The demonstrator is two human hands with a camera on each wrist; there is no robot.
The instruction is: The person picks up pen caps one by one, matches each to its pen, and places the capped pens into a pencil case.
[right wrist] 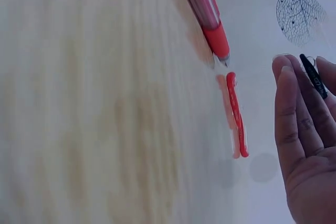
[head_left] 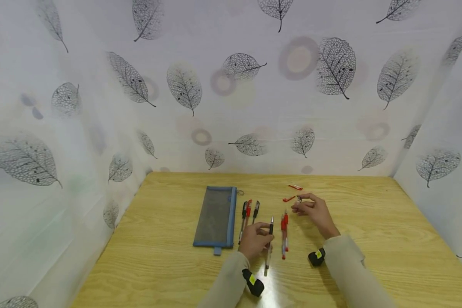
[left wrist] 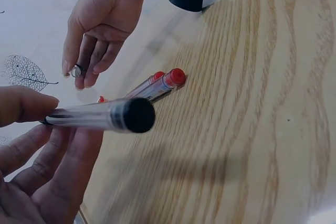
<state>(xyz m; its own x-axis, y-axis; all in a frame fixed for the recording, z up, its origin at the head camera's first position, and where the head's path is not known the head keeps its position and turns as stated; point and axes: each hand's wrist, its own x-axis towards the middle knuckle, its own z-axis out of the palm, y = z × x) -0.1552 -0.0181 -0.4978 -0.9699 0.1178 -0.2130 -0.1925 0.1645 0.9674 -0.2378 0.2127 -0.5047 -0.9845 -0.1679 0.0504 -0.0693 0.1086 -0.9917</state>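
My left hand [head_left: 255, 239] pinches a clear-barrelled black gel pen [head_left: 270, 239] between thumb and fingers, its bare tip pointing away from me. The pen's black end [left wrist: 139, 115] faces the left wrist camera. In my right hand [head_left: 314, 214] a small clear pen cap [right wrist: 314, 76] with a black clip is held by the fingertips. Two uncapped red pens [head_left: 284, 235] lie side by side between the hands. Beyond them are two red pen caps, a nearer one [head_left: 289, 199] and a farther one [head_left: 295, 187].
A blue-edged mesh zip pouch [head_left: 214, 216] lies left of the hands. Between it and my left hand are two black capped pens [head_left: 256, 208] and a red capped pen [head_left: 248, 208]. Leaf-patterned sheeting [head_left: 254, 107] stands along the back and sides of the wooden table [head_left: 150, 222].
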